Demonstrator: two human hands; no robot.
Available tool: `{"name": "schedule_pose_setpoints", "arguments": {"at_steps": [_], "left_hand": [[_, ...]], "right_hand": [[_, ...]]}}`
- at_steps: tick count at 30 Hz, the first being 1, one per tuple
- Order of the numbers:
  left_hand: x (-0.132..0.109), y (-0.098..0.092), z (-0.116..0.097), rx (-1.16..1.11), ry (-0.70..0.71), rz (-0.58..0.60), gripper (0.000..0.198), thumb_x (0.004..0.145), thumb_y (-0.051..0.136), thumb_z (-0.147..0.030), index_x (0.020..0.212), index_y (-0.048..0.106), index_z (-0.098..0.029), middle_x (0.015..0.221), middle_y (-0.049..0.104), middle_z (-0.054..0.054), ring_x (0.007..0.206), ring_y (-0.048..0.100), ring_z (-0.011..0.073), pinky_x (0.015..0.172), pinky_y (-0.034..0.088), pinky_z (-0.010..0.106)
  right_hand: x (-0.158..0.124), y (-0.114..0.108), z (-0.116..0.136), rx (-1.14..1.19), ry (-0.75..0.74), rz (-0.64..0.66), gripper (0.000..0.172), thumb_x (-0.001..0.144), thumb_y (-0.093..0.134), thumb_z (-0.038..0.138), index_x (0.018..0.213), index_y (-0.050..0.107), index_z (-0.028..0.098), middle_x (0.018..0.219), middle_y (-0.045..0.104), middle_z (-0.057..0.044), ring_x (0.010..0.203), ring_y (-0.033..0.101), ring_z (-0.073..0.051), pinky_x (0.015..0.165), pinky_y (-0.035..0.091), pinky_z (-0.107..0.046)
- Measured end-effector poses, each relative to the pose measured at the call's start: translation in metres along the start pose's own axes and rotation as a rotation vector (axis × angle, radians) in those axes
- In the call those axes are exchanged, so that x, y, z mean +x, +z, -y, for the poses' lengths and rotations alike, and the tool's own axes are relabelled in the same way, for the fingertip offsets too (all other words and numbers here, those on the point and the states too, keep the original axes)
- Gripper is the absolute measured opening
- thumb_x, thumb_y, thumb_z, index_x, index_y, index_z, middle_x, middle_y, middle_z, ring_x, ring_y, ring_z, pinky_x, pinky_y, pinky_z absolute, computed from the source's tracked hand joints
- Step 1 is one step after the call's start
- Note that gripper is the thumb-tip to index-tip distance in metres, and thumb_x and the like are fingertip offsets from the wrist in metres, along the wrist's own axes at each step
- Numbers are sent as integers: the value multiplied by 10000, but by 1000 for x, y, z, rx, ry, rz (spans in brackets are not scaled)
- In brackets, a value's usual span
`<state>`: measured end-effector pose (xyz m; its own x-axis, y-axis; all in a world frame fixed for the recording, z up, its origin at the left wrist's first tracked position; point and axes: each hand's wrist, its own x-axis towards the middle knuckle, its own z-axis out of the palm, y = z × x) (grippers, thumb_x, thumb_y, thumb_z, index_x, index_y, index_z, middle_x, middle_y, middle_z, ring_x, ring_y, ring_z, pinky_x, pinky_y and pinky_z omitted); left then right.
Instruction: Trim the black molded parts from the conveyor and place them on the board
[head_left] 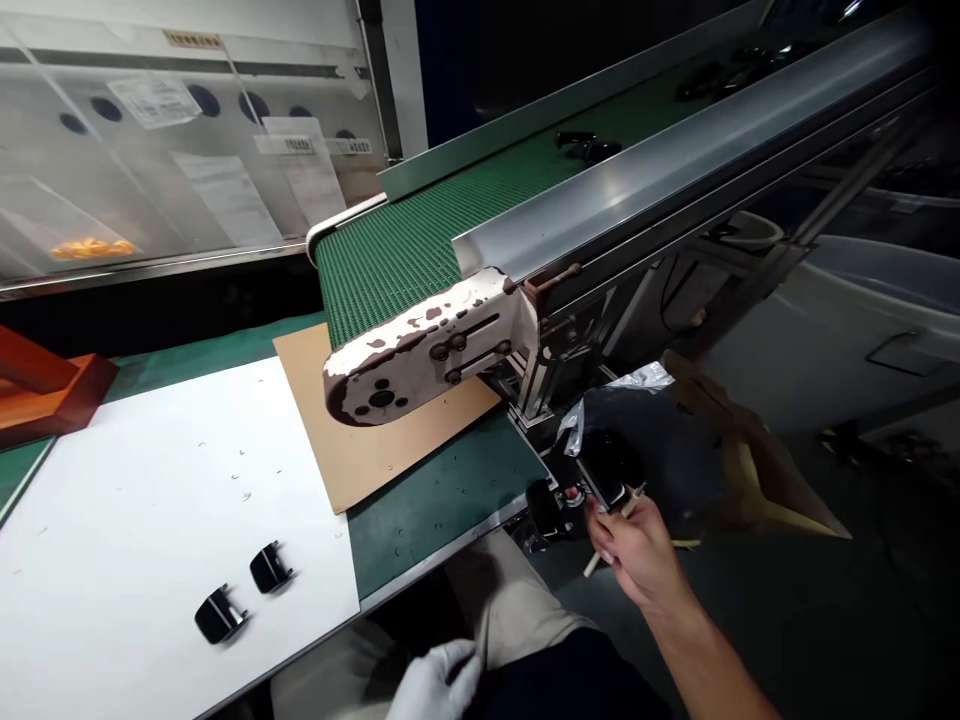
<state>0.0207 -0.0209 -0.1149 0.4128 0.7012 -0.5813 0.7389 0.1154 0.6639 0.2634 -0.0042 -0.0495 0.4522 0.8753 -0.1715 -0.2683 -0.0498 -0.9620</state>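
Note:
My right hand (637,555), bare, is closed around a thin pale stick (594,566), perhaps a tool's handle. At its fingertips is a glossy black plastic part (604,480); whether the fingers also grip it I cannot tell. Close by are a dark rounded object (545,508) and a dark bag (660,440) with silver tape on its edge. In a white glove, my left hand (439,685) rests low over my lap, fingers loosely apart, nothing visible in it. Two small black plastic parts (221,615) lie on the white sheet (150,500) to the left.
A green conveyor belt (420,235) with metal side rails carries black parts (589,147). Its worn end hangs over brown cardboard (360,460) on the green table (450,490). An orange stand (45,390) is at left. Bins (885,320) stand right.

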Motion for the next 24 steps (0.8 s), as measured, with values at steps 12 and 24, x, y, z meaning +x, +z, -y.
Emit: {"name": "schedule_pose_setpoints", "arguments": {"at_steps": [12, 24], "left_hand": [[-21, -65, -128, 99, 330, -424, 875, 589, 757, -503, 1343, 415, -219, 1148, 589, 103, 1026, 590, 289, 895, 494, 418], [5, -78, -166, 280, 325, -202, 305, 672, 633, -497, 770, 658, -209, 672, 666, 13, 598, 614, 173, 558, 455, 225]], "right_hand": [[-10, 13, -10, -150, -4, 254, 193, 782, 646, 360, 769, 703, 176, 464, 412, 53, 397, 270, -77, 358, 210, -212], [14, -5, 6, -454, -148, 451, 83, 678, 547, 237, 607, 586, 220, 520, 509, 13, 479, 471, -163, 444, 380, -239]]}}
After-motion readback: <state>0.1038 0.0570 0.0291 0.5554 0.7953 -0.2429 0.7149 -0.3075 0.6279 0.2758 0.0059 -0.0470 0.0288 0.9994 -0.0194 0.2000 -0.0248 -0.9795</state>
